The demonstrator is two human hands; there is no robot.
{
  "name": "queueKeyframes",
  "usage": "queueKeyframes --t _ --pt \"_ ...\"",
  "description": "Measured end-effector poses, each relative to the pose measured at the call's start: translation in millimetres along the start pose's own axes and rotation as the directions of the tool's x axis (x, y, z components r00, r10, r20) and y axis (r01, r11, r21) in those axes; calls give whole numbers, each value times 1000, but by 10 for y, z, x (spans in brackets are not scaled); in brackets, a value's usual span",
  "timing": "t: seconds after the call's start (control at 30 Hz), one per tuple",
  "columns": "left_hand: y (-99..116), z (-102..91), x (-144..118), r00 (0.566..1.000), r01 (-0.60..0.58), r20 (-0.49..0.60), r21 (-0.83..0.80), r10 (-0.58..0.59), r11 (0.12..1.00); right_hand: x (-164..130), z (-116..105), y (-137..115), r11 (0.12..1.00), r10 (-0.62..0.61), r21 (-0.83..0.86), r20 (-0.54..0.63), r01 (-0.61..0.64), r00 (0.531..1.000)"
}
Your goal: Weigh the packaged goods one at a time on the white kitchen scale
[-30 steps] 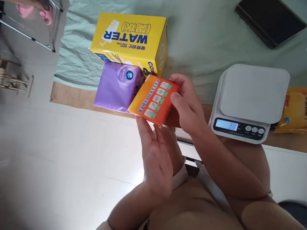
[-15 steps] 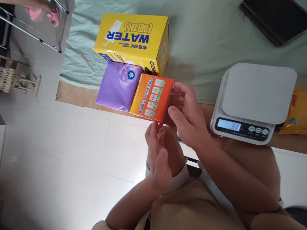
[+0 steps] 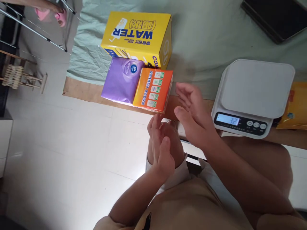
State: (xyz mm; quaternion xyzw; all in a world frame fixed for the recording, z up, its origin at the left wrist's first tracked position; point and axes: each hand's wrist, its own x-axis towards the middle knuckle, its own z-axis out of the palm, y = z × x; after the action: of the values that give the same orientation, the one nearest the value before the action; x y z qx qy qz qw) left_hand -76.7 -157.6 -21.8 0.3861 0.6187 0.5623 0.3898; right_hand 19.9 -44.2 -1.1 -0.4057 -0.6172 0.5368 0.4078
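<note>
An orange soap pack (image 3: 153, 89) lies at the near edge of the cloth-covered surface, against a purple tissue pack (image 3: 122, 80). Behind both stands a yellow box (image 3: 136, 33) marked WATER. My right hand (image 3: 195, 113) is open, a small gap to the right of the soap pack, fingers loosely curved and thumb apart. Below the soap pack's near edge is my left hand (image 3: 160, 145), also open, palm turned inward. Its fingertips come very near that edge; whether they touch it I cannot tell. Neither hand holds anything.
A white digital scale (image 3: 257, 91) with a lit display stands at the right, partly over a yellow-orange packet (image 3: 297, 105). A dark flat case (image 3: 275, 19) lies far right. At upper left are a metal frame (image 3: 33, 28), a wooden stool (image 3: 19, 76) and a person's pink-shod feet (image 3: 61, 17).
My right hand has drawn away to the right from the soap pack. The pack has shifted slightly back and left, towards the yellow box. The view has moved a little.
</note>
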Motion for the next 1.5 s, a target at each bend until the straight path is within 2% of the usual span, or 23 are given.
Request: queueKeyframes --t 0.1,0.2,0.27,0.33,0.4,0.47,0.5,0.6,0.67,0.77,0.87,0.97,1.1,1.2,1.33,1.43,1.5 --pt "-13 94 -80 994 -95 -47 31 97 995 -159 -215 -111 997 -53 -52 -27 51 998" --pt "30 308 -181 987 -162 -16 -3 162 987 -378 -544 -252 986 -125 -121 -100 112 987" --pt "84 512 -243 973 -219 70 -17 219 976 -527 -828 -316 973 -167 -188 -168 135 972" --pt "151 755 -290 939 -286 189 -36 288 958 -643 -1163 -333 959 -183 -266 -304 101 935" --pt "231 1030 -318 890 -314 325 -72 320 947 -708 -1528 -304 950 -193 -310 -497 35 846" --pt "320 1326 -330 840 -275 457 -103 291 956 -719 -1877 -256 954 -178 -299 -644 -31 744" --pt "366 1475 -333 817 -238 516 -104 257 966 -709 -2027 -234 957 -150 -283 -678 -68 719" --pt "499 1884 -341 783 -96 614 -40 101 995 -653 -2311 -213 933 -30 -278 -690 -227 723" --pt "577 2085 -344 781 -21 625 29 -2 999 -614 -2363 -232 870 58 -332 -666 -365 743" --pt "674 2239 -333 776 31 624 106 -91 994 -577 -2343 -259 758 171 -413 -621 -504 765" --pt "747 2258 -302 756 77 629 190 -181 979 -554 -2333 -249 724 194 -443 -605 -529 772" --pt "784 2231 -268 740 111 629 234 -238 966 -517 -2354 -219 702 215 -445 -613 -557 760" --pt "783 2205 -239 728 127 642 219 -241 967 -454 -2355 -205 667 200 -446 -664 -597 720" --pt "763 2188 -234 742 129 633 188 -220 974 -423 -2328 -229 629 248 -425 -684 -650 687" --pt "741 2153 -233 756 131 630 118 -176 984 -443 -2316 -282 684 231 -406 -666 -605 709" --pt "747 2123 -183 768 102 632 36 -102 994 -501 -2328 -315 759 96 -418 -685 -499 722" --pt "761 2094 -100 782 66 622 -23 -37 998 -535 -2319 -326 831 -37 -435 -667 -348 744"
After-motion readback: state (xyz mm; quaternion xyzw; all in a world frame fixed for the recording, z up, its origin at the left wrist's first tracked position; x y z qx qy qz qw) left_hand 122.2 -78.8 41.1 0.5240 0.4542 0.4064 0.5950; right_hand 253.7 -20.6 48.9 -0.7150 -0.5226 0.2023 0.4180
